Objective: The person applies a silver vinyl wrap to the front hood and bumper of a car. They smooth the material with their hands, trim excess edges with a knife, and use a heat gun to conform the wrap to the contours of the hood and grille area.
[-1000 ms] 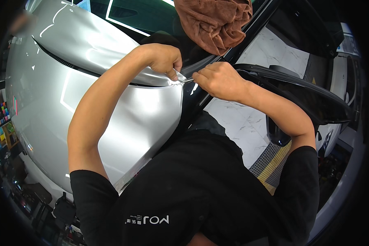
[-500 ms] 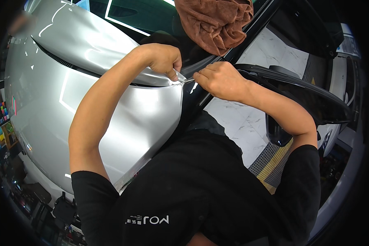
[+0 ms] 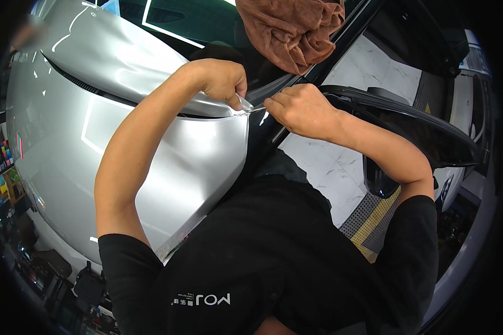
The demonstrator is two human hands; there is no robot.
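While the right hand (image 3: 299, 110), fingers closed, pinches a thin silvery strip (image 3: 258, 110) at upper centre, the left hand (image 3: 223, 84) sits half-curled at the silver corner (image 3: 247, 104) (gripping? can't tell); too sharp a tug could tear the strip.

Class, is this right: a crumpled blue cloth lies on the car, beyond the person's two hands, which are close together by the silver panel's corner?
The colour is wrong: the head view shows a brown cloth, not blue. It does lie crumpled on the car, beyond the left hand and right hand, which are close together there.
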